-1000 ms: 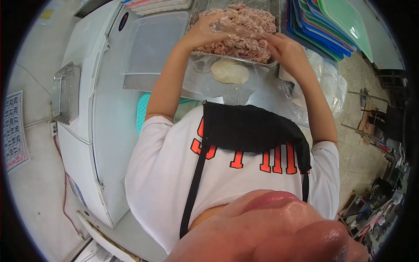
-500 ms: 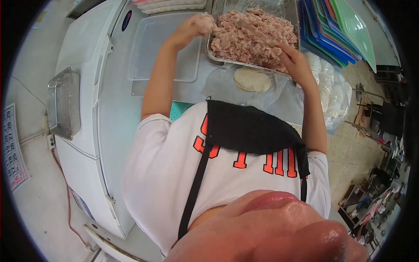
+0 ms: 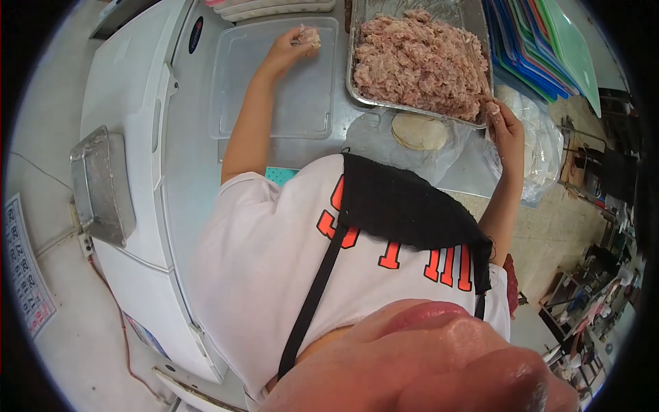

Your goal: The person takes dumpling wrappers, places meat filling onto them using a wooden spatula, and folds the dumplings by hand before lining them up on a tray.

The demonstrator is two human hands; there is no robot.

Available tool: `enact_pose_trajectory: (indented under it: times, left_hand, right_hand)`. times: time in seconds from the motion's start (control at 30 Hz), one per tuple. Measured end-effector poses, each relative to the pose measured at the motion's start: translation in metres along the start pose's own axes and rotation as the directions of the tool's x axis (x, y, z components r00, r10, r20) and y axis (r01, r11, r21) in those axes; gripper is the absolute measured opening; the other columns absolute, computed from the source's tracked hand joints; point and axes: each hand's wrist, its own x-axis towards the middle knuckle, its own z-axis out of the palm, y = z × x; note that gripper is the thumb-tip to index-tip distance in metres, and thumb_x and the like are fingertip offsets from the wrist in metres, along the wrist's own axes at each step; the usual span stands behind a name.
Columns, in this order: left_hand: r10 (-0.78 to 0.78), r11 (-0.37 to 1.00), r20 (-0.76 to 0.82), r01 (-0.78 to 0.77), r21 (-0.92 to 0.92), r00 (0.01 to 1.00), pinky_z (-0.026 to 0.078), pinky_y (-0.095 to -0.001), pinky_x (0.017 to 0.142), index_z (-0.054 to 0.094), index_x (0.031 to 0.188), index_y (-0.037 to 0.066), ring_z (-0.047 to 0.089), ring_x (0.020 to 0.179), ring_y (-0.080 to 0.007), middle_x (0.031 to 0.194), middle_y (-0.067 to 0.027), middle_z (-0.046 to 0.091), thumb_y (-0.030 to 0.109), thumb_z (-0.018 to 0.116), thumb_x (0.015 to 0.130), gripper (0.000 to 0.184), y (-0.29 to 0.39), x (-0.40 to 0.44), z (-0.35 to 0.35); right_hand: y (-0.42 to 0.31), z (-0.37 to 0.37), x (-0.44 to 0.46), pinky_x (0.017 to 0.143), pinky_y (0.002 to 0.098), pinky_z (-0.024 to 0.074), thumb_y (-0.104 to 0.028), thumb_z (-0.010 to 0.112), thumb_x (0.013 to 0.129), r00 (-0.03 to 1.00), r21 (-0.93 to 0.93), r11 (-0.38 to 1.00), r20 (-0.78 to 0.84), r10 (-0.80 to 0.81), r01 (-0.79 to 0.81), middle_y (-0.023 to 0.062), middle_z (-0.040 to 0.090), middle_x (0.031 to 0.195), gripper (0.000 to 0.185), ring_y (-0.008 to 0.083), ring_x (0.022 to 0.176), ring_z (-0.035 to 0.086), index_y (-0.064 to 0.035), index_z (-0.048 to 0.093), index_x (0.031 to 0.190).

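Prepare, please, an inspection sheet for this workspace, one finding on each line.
Surface: grey worktop, partly under a plastic sheet.
Job's things: metal tray heaped with minced filling; stack of round wrappers on the sheet.
Clutter: colored boards and filled plastic bag close by the tray.
Left hand: grip on a small lump, above clear container.
Right hand: at tray's corner; grip unclear.
Cables: reddish cord hanging along the wall.
Surroundings: empty metal pan; calendar.
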Motion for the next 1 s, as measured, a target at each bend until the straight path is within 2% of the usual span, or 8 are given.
enact_pose_trajectory:
  times: [0.13, 0.27, 0.47, 0.57, 0.67, 0.77, 0.87, 1.0]
  left_hand:
    - [0.243, 0.905, -0.092, -0.191, 0.381, 0.966, 0.047, -0.0340, 0.091, 0.050, 0.130, 0.011, 0.061, 0.103, -0.0239, 0.110, -0.0087, 0.064, 0.020, 0.069, 0.077, 0.058, -0.019, 0.029, -0.001]
    - [0.212, 0.772, -0.169, -0.059, 0.633, 0.963, 0.046, -0.0375, 0.091, 0.045, 0.134, 0.014, 0.058, 0.108, -0.0305, 0.119, -0.0145, 0.060, 0.025, 0.070, 0.076, 0.065, -0.004, 0.036, 0.016]
    - [0.489, 0.613, -0.067, -0.288, 0.735, 0.870, 0.046, -0.0403, 0.090, 0.041, 0.136, 0.013, 0.058, 0.105, -0.0323, 0.118, -0.0155, 0.059, 0.024, 0.064, 0.082, 0.060, -0.022, 0.051, 0.036]
    - [0.520, 0.583, -0.160, -0.212, 0.784, 0.839, 0.046, -0.0400, 0.091, 0.040, 0.136, 0.013, 0.057, 0.106, -0.0325, 0.115, -0.0168, 0.059, 0.019, 0.061, 0.084, 0.056, -0.021, 0.048, 0.032]
    - [0.234, 0.780, -0.206, -0.057, 0.624, 0.950, 0.046, -0.0397, 0.091, 0.041, 0.137, 0.012, 0.057, 0.106, -0.0323, 0.116, -0.0184, 0.058, 0.023, 0.063, 0.082, 0.060, -0.012, 0.045, 0.017]
    - [0.252, 0.813, -0.184, -0.104, 0.573, 0.950, 0.046, -0.0388, 0.090, 0.041, 0.136, 0.008, 0.058, 0.105, -0.0314, 0.118, -0.0197, 0.057, 0.027, 0.067, 0.078, 0.067, -0.018, 0.049, 0.021]
    - [0.392, 0.653, -0.175, -0.139, 0.744, 0.903, 0.047, -0.0382, 0.088, 0.040, 0.135, 0.003, 0.060, 0.101, -0.0310, 0.119, -0.0203, 0.057, 0.028, 0.068, 0.076, 0.071, -0.022, 0.055, 0.028]
    - [0.352, 0.694, -0.255, -0.068, 0.717, 0.901, 0.047, -0.0375, 0.089, 0.039, 0.135, 0.001, 0.059, 0.105, -0.0308, 0.121, -0.0210, 0.056, 0.028, 0.068, 0.077, 0.071, -0.019, 0.058, 0.030]
  right_hand:
    - [-0.006, 0.000, -0.006, 0.050, 0.0181, 0.0298, -0.026, 0.058, 0.094, 1.000, -0.021, 1.000, -0.014, 0.015, -0.015, -0.0061, 0.049, 0.068, 0.032, 0.0021, 0.058, 0.040, -0.0021, 0.063, 0.115]
    - [-0.009, 0.001, -0.012, 0.049, 0.0175, 0.0298, -0.026, 0.057, 0.094, 0.999, -0.019, 0.999, -0.007, 0.034, -0.034, -0.0051, 0.050, 0.068, 0.031, 0.0020, 0.056, 0.040, -0.0030, 0.063, 0.114]
    - [-0.009, -0.002, -0.011, 0.049, 0.0175, 0.0310, -0.027, 0.057, 0.094, 0.998, 0.025, 0.998, -0.017, 0.062, -0.061, -0.0046, 0.051, 0.069, 0.031, 0.0020, 0.056, 0.041, -0.0030, 0.063, 0.113]
    - [-0.012, -0.001, -0.011, 0.048, 0.0175, 0.0310, -0.027, 0.056, 0.094, 0.998, 0.043, 0.997, -0.028, 0.059, -0.058, -0.0045, 0.051, 0.069, 0.031, 0.0022, 0.056, 0.041, -0.0028, 0.063, 0.112]
    - [-0.010, 0.000, -0.010, 0.048, 0.0174, 0.0308, -0.027, 0.056, 0.094, 0.998, 0.054, 0.997, -0.018, 0.056, -0.055, -0.0047, 0.051, 0.069, 0.030, 0.0022, 0.056, 0.041, -0.0031, 0.064, 0.111]
    - [-0.008, 0.001, -0.009, 0.048, 0.0176, 0.0306, -0.027, 0.056, 0.094, 0.996, 0.049, 0.995, -0.023, 0.084, -0.083, -0.0049, 0.051, 0.069, 0.031, 0.0022, 0.056, 0.041, -0.0025, 0.064, 0.112]
    - [-0.008, 0.004, -0.007, 0.048, 0.0180, 0.0305, -0.027, 0.057, 0.094, 0.998, 0.065, 0.996, -0.030, 0.058, -0.056, -0.0049, 0.051, 0.069, 0.032, 0.0022, 0.055, 0.040, -0.0017, 0.064, 0.112]
    - [-0.012, 0.004, -0.007, 0.048, 0.0180, 0.0303, -0.027, 0.057, 0.094, 0.999, 0.063, 0.997, -0.025, 0.041, -0.039, -0.0049, 0.051, 0.069, 0.032, 0.0021, 0.056, 0.040, -0.0012, 0.064, 0.112]
